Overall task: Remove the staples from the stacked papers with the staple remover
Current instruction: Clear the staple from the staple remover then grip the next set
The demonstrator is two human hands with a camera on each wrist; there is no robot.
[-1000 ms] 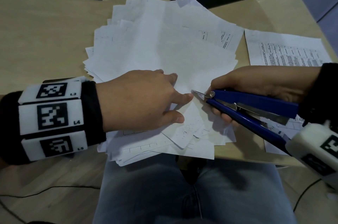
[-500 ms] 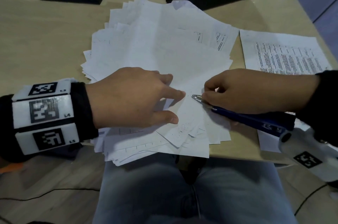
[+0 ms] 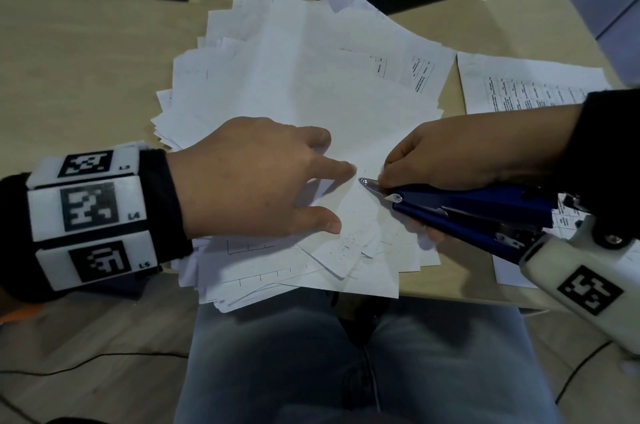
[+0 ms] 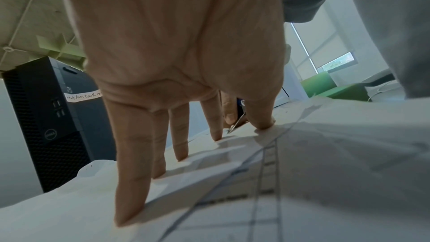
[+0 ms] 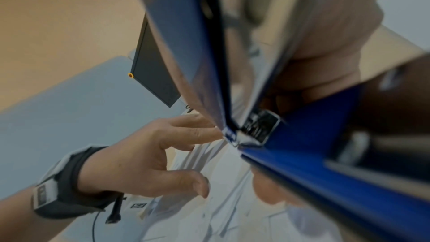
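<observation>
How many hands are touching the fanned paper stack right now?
1 for sure: the left hand presses on the stack. The right hand holds the staple remover over it; contact unclear.

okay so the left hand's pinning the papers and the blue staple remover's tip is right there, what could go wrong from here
1. The staple remover has its metal tip close to the left hand index fingertip; a slip could jab it.
2. The papers are loosely fanned and overhang the desk edge, so prying might shift or tear sheets.
3. The right hand hides part of the tip's surroundings.

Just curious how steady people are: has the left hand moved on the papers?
No: the left hand presses the same spot on the stacked papers, judged by their near corner.
</observation>
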